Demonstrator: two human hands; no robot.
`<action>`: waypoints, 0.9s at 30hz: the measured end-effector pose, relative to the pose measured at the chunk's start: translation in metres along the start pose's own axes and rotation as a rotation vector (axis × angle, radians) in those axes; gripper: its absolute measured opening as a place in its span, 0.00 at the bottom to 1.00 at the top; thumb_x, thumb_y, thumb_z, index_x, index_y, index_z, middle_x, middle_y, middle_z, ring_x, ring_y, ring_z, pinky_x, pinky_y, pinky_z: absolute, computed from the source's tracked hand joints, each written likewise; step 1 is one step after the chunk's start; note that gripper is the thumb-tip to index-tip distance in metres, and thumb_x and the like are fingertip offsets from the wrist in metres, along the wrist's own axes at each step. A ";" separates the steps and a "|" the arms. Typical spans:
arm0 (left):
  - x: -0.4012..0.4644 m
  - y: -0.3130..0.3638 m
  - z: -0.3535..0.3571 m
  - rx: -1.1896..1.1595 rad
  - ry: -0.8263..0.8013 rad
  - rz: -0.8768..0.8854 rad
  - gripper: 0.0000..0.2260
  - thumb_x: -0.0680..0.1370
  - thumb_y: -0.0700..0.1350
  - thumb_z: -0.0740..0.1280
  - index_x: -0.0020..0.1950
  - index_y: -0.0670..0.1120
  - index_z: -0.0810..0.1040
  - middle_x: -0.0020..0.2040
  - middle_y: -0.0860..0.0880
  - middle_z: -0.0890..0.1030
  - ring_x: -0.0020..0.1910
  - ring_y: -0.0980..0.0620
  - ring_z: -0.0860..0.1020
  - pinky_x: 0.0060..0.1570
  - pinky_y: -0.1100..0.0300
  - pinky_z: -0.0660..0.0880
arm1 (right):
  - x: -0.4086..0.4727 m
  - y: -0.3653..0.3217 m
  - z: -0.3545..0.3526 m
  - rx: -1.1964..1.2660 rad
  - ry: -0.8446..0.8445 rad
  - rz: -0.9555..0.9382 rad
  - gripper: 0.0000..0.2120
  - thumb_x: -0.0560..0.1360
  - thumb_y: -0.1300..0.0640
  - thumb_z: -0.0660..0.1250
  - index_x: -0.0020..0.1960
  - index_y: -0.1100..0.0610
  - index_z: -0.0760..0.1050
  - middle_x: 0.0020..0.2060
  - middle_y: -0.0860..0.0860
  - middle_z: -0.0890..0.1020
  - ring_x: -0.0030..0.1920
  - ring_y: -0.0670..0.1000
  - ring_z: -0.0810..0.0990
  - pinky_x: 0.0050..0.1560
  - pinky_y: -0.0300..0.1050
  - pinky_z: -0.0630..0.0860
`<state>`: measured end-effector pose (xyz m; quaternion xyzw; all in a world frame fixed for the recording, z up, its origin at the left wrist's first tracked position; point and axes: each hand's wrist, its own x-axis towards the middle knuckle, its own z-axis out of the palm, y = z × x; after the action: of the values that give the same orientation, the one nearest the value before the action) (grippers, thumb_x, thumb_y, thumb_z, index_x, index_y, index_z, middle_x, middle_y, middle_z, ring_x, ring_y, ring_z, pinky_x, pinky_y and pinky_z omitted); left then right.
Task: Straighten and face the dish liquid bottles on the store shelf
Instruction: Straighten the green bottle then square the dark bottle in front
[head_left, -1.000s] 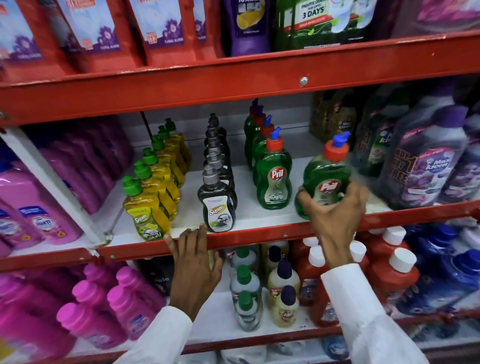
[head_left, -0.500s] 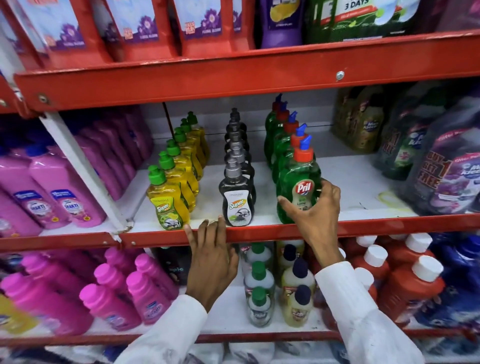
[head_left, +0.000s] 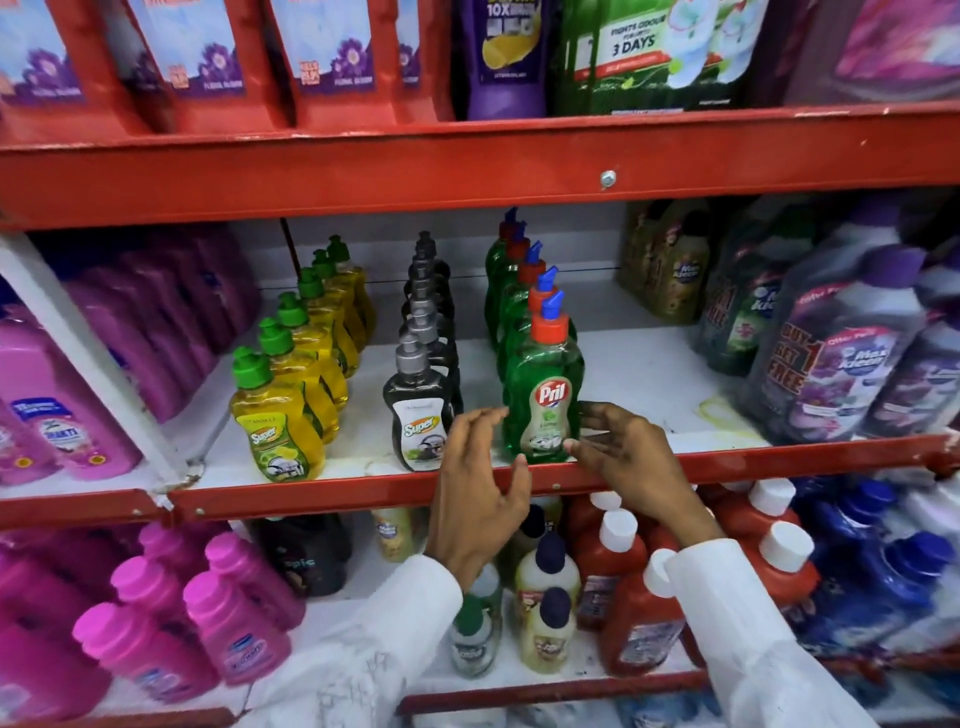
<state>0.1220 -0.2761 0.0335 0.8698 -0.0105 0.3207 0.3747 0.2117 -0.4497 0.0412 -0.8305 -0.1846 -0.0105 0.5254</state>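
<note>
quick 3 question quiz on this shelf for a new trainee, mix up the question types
1. True or false: the label of the front green Pril bottle faces the aisle.
2. Which row stands between the yellow and green rows? A) pink bottles B) black Super bottles C) red bottles
3. Fill in: the left hand and right hand sit on either side of the front ____ bottle.

Key
1. True: the Pril logo faces outward.
2. B: the black Super bottles stand between the yellow Super bottles and the green row.
3. Green (Pril); whether the fingers actually grip it cannot be told.
</note>
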 end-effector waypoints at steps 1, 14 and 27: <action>0.004 -0.004 0.003 0.009 -0.031 -0.017 0.23 0.75 0.44 0.69 0.70 0.48 0.70 0.66 0.49 0.74 0.64 0.54 0.73 0.67 0.57 0.72 | 0.000 0.001 -0.001 -0.007 0.002 -0.011 0.24 0.71 0.59 0.76 0.65 0.55 0.76 0.55 0.51 0.84 0.50 0.46 0.85 0.57 0.44 0.81; 0.024 -0.022 0.006 -0.129 -0.098 -0.145 0.25 0.72 0.43 0.77 0.68 0.47 0.76 0.54 0.53 0.83 0.50 0.62 0.82 0.53 0.64 0.81 | 0.002 0.009 0.003 -0.016 0.042 -0.005 0.19 0.72 0.56 0.74 0.62 0.54 0.78 0.53 0.46 0.84 0.42 0.33 0.82 0.43 0.26 0.77; -0.007 -0.024 -0.047 -0.147 0.208 0.093 0.13 0.75 0.38 0.72 0.58 0.49 0.84 0.56 0.53 0.85 0.56 0.61 0.81 0.59 0.65 0.76 | -0.048 -0.039 0.037 0.289 0.778 -0.146 0.18 0.71 0.69 0.71 0.57 0.53 0.76 0.46 0.56 0.85 0.39 0.43 0.83 0.42 0.28 0.77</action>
<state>0.0971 -0.2297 0.0384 0.8007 -0.0354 0.4243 0.4214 0.1487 -0.4170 0.0483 -0.6673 -0.0304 -0.3344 0.6648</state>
